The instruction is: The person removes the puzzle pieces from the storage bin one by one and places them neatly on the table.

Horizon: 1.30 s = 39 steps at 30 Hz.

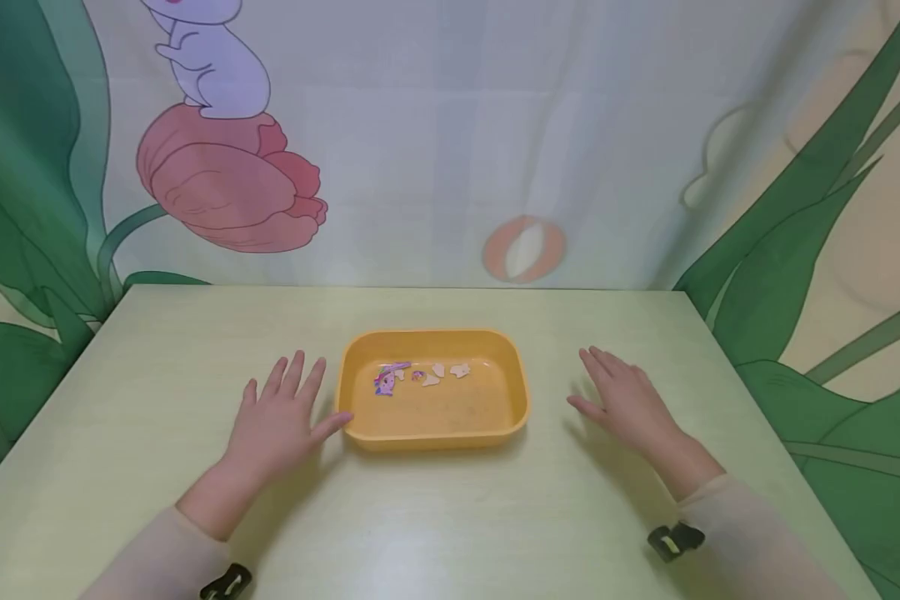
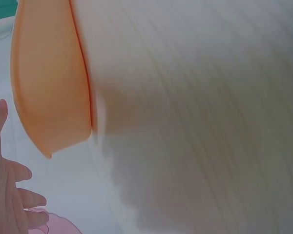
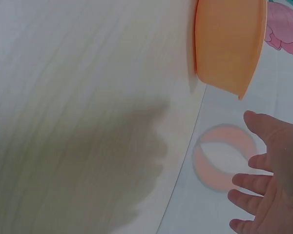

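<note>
An orange-yellow plastic tray [image 1: 450,417] sits on the table in the head view. Several small flat pieces lie in its upper left part: one shows a printed purple and pink cartoon face [image 1: 385,382], while a few pale ones [image 1: 460,370] look plain. My left hand [image 1: 273,427] is held with fingers spread just left of the tray, its thumb tip overlapping the tray's corner in this view. To the right, apart from the tray, hovers my right hand [image 1: 630,404], fingers straight and nothing in it. Both wrist views show the tray's outer wall [image 2: 51,73] beside the empty hands.
The pale wooden table [image 1: 450,525] ends at a back edge against a hanging printed curtain [image 1: 420,150] with leaves and flowers. Dark clips [image 1: 675,542] are worn at both sleeves. The hands cast shadows on the tabletop.
</note>
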Motion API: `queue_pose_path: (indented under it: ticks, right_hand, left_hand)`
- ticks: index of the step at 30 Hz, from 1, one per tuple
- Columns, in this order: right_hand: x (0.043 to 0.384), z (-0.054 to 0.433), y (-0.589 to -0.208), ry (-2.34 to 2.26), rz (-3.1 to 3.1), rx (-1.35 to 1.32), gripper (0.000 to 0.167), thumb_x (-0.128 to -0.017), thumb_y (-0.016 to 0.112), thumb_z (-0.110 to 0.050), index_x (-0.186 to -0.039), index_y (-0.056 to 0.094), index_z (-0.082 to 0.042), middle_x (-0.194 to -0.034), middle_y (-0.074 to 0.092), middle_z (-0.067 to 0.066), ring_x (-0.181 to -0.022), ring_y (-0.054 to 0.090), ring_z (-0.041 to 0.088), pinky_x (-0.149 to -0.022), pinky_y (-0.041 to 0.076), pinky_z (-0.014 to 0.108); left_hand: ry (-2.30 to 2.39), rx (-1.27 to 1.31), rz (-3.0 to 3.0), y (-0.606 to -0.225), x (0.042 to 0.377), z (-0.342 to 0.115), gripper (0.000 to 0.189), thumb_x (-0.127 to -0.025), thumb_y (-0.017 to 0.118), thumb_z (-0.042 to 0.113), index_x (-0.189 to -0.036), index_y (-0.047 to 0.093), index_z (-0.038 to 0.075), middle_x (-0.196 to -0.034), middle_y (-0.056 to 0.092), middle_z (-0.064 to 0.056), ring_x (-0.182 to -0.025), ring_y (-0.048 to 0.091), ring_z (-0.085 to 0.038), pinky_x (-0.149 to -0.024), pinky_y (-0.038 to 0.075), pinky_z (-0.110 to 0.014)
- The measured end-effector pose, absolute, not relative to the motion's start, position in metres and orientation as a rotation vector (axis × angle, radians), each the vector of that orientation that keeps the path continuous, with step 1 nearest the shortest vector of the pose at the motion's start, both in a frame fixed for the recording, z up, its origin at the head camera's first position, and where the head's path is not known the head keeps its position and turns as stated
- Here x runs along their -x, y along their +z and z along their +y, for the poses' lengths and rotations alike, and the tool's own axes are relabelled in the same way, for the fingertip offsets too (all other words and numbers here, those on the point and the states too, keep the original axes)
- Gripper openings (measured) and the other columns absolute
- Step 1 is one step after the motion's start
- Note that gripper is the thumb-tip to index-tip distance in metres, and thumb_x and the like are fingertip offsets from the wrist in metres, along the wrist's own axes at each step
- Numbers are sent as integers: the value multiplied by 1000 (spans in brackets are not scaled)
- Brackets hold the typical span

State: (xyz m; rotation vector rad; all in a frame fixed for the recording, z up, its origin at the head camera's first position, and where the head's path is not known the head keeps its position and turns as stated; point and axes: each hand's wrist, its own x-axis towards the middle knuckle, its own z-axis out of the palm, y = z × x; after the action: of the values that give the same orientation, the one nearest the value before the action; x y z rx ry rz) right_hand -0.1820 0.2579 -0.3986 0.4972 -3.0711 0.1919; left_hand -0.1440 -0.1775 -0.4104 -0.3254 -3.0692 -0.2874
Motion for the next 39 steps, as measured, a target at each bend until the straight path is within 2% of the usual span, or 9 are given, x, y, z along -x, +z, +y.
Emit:
queue_pose_path:
  ticks: [9,15,30,39]
  right_hand:
    - [181,248,-399,266,-3009,-551,65,-90,61,-34,-139,37,1,-139,41,21,-126,39,38,-102,30,53]
    - [183,244,-400,315,-3010,-564,63,-90,61,-34,-138,38,0,-138,43,19,-125,40,37,-101,31,52]
    - [178,234,-398,388,-3003,-574,61,-90,61,-34,-137,41,-2,-137,45,17,-124,43,35,-101,33,50]
    - [182,225,-394,425,-2965,-647,58,-91,60,-34,-136,44,-1,-136,47,16,-124,43,34,-102,33,49]
  left_hand:
    - [-305,353,-3080,-418,143,-164,91,-84,36,73,-147,25,7,-151,17,-21,-137,12,-40,-103,10,-65]
    - [-301,393,-3067,-422,145,-155,92,-84,38,72,-146,26,5,-150,19,-21,-137,16,-39,-103,15,-63]
    - [-345,403,-3082,-427,149,-142,107,-79,25,81,-145,19,-2,-152,14,-19,-139,13,-36,-104,17,-61]
    - [-341,416,-3075,-425,149,-140,113,-74,31,84,-145,18,-2,-153,11,-18,-139,12,-36,-103,18,-62]
